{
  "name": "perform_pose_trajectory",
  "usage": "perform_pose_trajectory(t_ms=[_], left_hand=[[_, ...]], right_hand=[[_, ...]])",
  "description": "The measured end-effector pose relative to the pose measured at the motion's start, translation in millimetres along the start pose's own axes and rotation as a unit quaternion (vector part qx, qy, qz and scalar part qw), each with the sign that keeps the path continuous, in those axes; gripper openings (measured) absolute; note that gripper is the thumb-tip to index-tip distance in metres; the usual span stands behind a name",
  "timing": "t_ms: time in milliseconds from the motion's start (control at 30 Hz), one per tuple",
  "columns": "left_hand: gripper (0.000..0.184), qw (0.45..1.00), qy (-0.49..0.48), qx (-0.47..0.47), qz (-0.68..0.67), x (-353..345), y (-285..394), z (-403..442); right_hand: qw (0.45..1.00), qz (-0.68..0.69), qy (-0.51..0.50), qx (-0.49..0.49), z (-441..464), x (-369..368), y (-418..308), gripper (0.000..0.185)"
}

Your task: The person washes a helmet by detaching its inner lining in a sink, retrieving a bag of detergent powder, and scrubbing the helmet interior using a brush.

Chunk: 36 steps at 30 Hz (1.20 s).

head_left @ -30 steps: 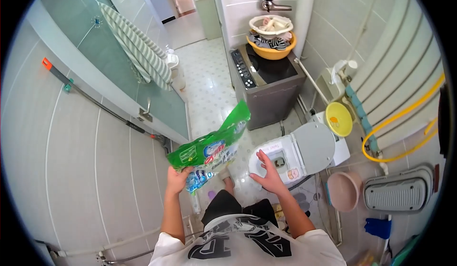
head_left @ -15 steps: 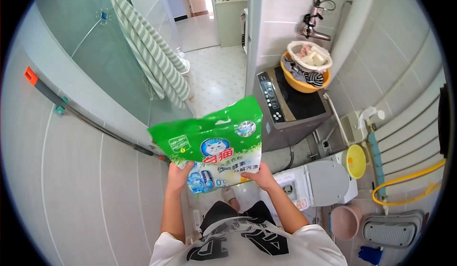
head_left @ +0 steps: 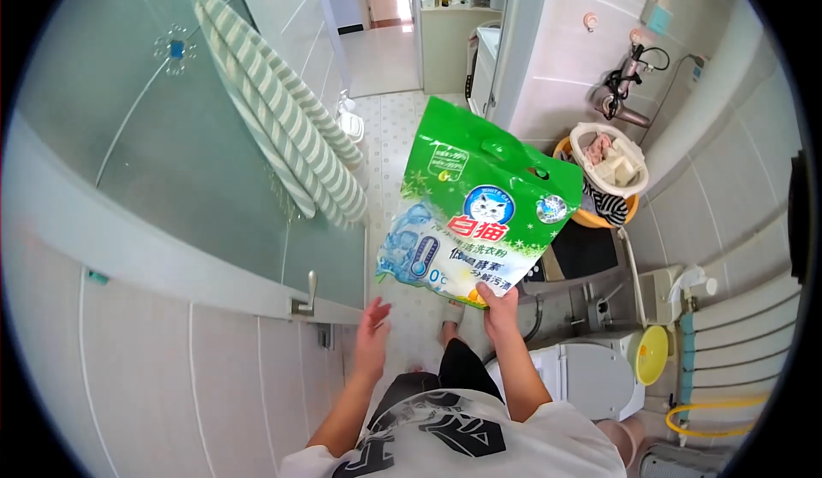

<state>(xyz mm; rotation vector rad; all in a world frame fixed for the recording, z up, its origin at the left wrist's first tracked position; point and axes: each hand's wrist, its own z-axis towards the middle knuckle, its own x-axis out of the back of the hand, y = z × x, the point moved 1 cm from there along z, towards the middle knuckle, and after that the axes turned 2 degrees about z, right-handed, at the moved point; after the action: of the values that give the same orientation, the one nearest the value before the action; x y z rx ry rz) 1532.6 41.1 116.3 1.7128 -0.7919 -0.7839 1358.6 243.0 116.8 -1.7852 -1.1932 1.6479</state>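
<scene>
A green and white bag of washing powder (head_left: 479, 213) with a cat logo is tilted in front of me. My right hand (head_left: 500, 305) grips its lower right edge, thumb on the printed face. Clear of the bag, my left hand (head_left: 373, 331) is held below its lower left corner, fingers apart and holding nothing. Behind the bag's right side, a washing machine (head_left: 584, 251) bears an orange basin (head_left: 634, 208) of clothes with a white basket (head_left: 610, 160) on it.
On the left is a glass door (head_left: 248, 136) with a striped towel (head_left: 282, 110) and a metal handle (head_left: 308, 296). At the right are a closed toilet (head_left: 597, 380), a yellow basin (head_left: 652, 355) and a yellow hose (head_left: 719, 418). A doorway lies ahead.
My left hand has let go of the bag, and my right hand has carried it to the right and tilted it. The view has turned; the towel door and washing machine sit differently.
</scene>
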Motion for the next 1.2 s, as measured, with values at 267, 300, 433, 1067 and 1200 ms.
perform_pose_trajectory(t_ms=[267,300,433,1067,1200], left_hand=[[0.062,0.991,-0.106,0.03,-0.072,-87.9,18.0,170.5],[0.064,0.991,-0.1,0.029,-0.084,-99.1,19.4,189.2],[0.062,0.991,-0.1,0.02,-0.085,-126.6,20.8,259.3],[0.049,0.905,0.001,0.084,-0.417,-82.1,121.7,644.7],[0.049,0.898,0.006,0.099,-0.428,-66.1,154.1,737.0]], right_hand=[[0.997,0.06,-0.024,-0.052,153.9,-40.9,-11.2,0.038],[0.995,0.058,-0.037,-0.069,172.0,-44.8,-10.8,0.041],[0.993,0.03,-0.076,-0.084,229.1,-69.6,-9.6,0.037],[0.925,-0.351,-0.138,0.051,537.5,-160.5,0.4,0.047],[0.942,-0.322,-0.091,0.038,627.6,-198.0,6.9,0.041]])
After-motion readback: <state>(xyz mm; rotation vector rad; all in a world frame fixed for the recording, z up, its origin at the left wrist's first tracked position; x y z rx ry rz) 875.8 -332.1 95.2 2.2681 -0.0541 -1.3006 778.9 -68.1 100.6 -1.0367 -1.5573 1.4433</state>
